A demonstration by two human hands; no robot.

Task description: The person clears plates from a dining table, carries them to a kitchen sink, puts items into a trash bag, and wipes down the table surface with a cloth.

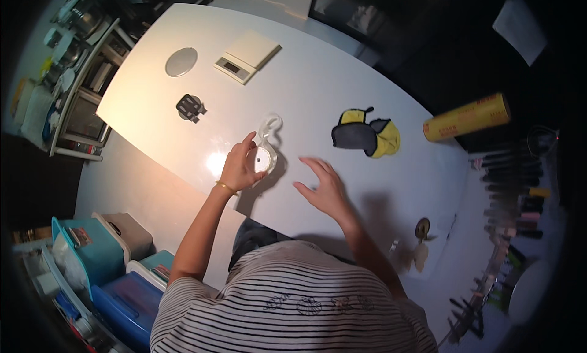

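My left hand (pixel 239 162) curls around a small white round object (pixel 263 160), its thumb and fingers at the sides. The object has a scalloped edge and a dark spot in the middle. From its far side a translucent whitish strip (pixel 270 125) extends in a curl; I cannot tell what it is made of. To the right, slightly blurred, my right hand (pixel 324 188) hovers with fingers apart and holds nothing. Both hands are over the white table (pixel 293 87). Beyond the right hand lies a yellow and dark grey fabric item (pixel 365 133) with black edging.
On the table are a kitchen scale (pixel 247 56), a grey disc (pixel 181 62), a black slotted holder (pixel 190 108) and a yellow roll (pixel 467 117) bearing writing. Knives (pixel 511 183) line the right side. Lidded plastic bins (pixel 91 247) stand lower left, near a shelf unit (pixel 87 91).
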